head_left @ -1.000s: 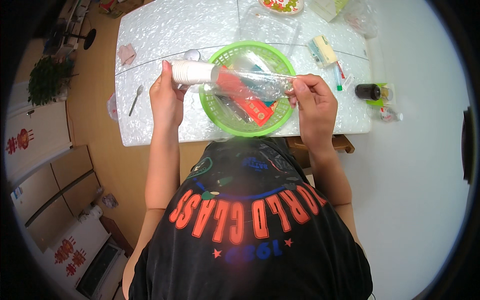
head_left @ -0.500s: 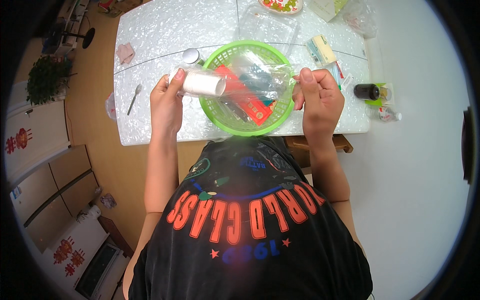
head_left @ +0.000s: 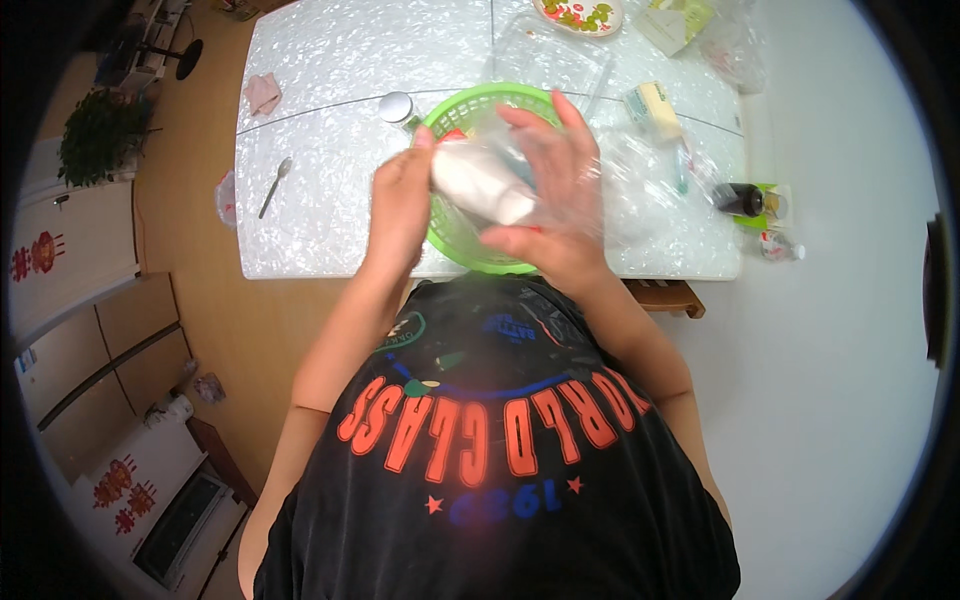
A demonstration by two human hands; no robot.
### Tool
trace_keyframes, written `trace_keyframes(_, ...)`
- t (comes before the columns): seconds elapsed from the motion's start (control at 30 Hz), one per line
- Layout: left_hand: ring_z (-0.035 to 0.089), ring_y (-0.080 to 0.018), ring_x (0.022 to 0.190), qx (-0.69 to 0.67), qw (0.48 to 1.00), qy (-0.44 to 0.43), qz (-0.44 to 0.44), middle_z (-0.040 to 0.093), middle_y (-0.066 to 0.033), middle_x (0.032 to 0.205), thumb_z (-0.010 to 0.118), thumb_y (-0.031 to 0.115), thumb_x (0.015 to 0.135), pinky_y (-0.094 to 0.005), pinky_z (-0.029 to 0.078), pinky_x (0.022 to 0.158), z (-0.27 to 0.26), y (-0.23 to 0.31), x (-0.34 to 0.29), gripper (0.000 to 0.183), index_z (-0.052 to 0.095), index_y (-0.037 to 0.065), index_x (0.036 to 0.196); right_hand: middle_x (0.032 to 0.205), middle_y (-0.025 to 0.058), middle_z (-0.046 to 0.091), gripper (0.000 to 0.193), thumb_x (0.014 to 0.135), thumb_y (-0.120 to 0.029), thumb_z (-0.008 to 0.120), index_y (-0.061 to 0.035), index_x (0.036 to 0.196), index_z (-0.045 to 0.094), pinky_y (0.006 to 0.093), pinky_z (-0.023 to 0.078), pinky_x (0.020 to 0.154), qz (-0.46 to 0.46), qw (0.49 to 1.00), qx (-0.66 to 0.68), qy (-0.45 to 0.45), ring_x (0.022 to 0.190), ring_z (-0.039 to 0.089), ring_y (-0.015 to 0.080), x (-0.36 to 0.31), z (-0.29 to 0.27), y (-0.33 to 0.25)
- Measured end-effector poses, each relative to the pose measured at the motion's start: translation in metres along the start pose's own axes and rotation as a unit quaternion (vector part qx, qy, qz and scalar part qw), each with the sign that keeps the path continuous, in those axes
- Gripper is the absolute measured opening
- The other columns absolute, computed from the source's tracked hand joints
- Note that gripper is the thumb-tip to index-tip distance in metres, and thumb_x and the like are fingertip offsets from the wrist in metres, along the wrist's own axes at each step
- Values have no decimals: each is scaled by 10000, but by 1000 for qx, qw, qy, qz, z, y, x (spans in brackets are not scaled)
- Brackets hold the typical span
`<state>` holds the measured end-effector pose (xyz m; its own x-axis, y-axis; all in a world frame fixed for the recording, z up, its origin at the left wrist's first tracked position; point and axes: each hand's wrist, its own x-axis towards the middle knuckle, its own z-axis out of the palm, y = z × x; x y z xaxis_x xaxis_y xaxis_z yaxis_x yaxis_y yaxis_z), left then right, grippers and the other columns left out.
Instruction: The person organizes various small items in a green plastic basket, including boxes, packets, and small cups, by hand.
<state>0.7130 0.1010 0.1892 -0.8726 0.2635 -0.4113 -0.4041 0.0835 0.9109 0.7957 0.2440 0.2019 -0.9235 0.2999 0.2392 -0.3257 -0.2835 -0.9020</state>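
Note:
A stack of white paper cups (head_left: 478, 182) in a clear plastic bag is gripped at its base by my left hand (head_left: 402, 205). My right hand (head_left: 565, 220) is at the mouth end of the stack, its fingers and thumb spread apart. Clear film (head_left: 645, 195) trails out to the right beyond that hand, blurred by motion. All this is held above a green plastic basket (head_left: 487, 266) on the table. Most of the basket's contents are hidden behind the hands and cups; a bit of red shows at the far side.
On the marbled white table (head_left: 330, 200) lie a spoon (head_left: 275, 188), a pink cloth (head_left: 262, 94), a lidded jar (head_left: 398, 108) and a tissue pack (head_left: 653, 110). A patterned plate (head_left: 580, 14) is at the far side. A dark bottle (head_left: 738, 199) stands by the right edge.
My right hand has moved left towards the cups, and its pinching fingers have spread. The bag's stretched film now billows to the right. My left hand has shifted right with the cups.

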Motion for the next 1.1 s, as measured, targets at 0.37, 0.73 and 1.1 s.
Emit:
trace_keyframes(0.37, 555, -210, 1208, -271, 932, -187, -150, 588, -104, 1297, 559, 326, 1016, -386, 461, 1001, 20, -2, -16, 457, 517, 9, 1343, 1015, 66, 664, 308, 856, -55, 742, -20, 1100, 557, 292, 535, 801, -46, 988, -14, 147, 933, 632, 128, 11, 6, 35)
trace_keyframes(0.73, 639, -196, 1029, -323, 926, -157, -116, 635, -138, 1199, 534, 262, 1028, -341, 523, 923, 23, -3, -21, 384, 547, -44, 1259, 1239, 139, 615, 622, 818, -91, 773, 9, 1350, 467, 345, 463, 1008, 31, 999, 8, 42, 1169, 575, 191, 16, 2, 14)
trace_keyframes(1.1, 642, -155, 937, -349, 916, -157, -122, 670, -123, 1075, 494, 278, 1049, -287, 524, 774, 32, 16, -35, 363, 587, -40, 1196, 1022, 142, 673, 306, 855, -69, 727, 3, 1096, 553, 371, 560, 837, -27, 990, 102, 92, 955, 668, 212, 17, 10, 14)
